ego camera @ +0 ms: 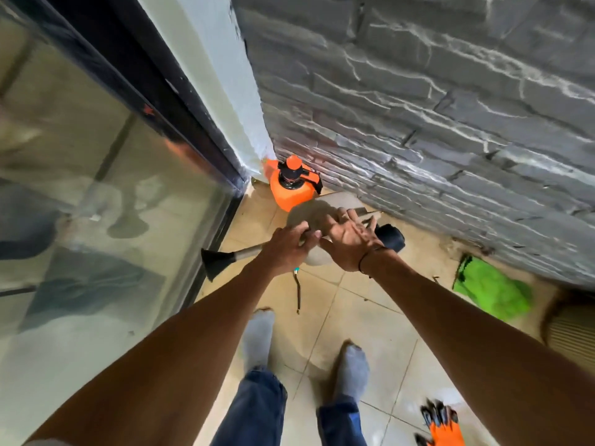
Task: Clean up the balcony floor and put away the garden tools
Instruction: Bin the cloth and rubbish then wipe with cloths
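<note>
My left hand (285, 247) grips the metal shaft of a hand tool whose black handle end (215, 262) sticks out to the left. Its grey blade (310, 209) lies under both hands, just in front of an orange pressure sprayer (289, 188) standing in the corner. My right hand (349, 239) lies over the blade with fingers spread and fairly straight. A second black handle (392, 237) juts out to the right past that hand. How the tools sit beneath my hands is hidden.
A glass sliding door (106, 201) runs along the left and a grey stone wall (450, 123) along the right. On the beige tiles lie a green cloth (491, 292), orange-and-black gloves (442, 428) and a thin wand (298, 292). A ribbed basket (573, 333) stands far right.
</note>
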